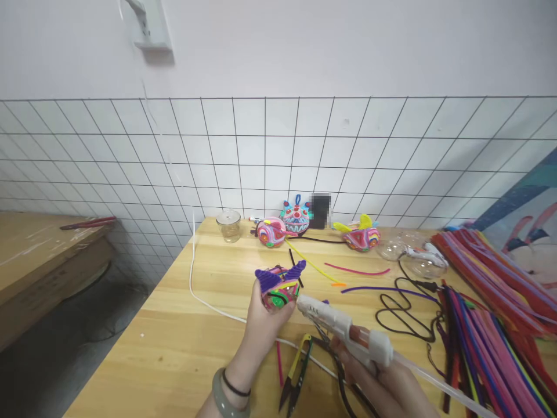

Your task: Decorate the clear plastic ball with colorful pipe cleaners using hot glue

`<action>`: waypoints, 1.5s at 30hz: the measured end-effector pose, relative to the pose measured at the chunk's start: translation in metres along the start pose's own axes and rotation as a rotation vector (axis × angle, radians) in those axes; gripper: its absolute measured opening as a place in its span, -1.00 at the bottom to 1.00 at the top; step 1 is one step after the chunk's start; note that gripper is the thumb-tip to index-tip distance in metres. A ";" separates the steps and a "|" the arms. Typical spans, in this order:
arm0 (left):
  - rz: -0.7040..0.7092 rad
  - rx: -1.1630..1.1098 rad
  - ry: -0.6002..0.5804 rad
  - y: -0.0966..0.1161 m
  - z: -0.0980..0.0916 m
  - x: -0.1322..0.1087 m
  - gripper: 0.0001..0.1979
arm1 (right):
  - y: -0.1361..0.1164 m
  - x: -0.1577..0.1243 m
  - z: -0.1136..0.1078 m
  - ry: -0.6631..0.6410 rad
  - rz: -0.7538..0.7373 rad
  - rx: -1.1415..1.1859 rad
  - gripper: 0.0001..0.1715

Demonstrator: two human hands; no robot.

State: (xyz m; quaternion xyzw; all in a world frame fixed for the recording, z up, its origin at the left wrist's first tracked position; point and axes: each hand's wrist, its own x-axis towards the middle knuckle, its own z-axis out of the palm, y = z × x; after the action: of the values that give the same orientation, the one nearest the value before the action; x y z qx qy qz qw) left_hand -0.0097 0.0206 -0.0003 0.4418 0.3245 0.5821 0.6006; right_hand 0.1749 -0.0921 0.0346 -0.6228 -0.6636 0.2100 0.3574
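Right hand (pixel 391 390) is cut off below; a dark patch (pixel 321 211) is blurred.

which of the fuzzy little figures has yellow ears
The rightmost figure of the three by the wall, next to the clear shells. The held figure in the left hand has purple ears.
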 end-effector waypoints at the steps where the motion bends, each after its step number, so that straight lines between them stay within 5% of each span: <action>1: 0.002 0.000 -0.009 0.000 0.001 0.000 -0.35 | 0.000 0.000 0.002 0.022 -0.014 -0.020 -0.59; 6: 0.023 0.000 -0.005 0.003 0.006 -0.001 -0.32 | 0.004 -0.002 0.015 0.115 -0.039 -0.077 -0.59; 20: 0.054 0.011 0.005 0.003 0.007 -0.001 -0.35 | 0.018 -0.004 0.017 0.091 -0.163 -0.135 -0.59; 35: 0.041 -0.010 0.007 0.003 0.007 -0.002 -0.33 | -0.003 -0.003 0.023 0.246 -0.040 -0.031 -0.57; 45: 0.048 0.048 0.043 0.003 0.006 -0.001 -0.36 | 0.002 -0.005 0.022 0.132 -0.039 -0.056 -0.65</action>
State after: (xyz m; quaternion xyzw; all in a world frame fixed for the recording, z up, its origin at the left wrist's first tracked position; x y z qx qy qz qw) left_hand -0.0061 0.0187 0.0047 0.4511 0.3403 0.5977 0.5688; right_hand 0.1602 -0.0927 0.0179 -0.6319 -0.6564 0.1426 0.3867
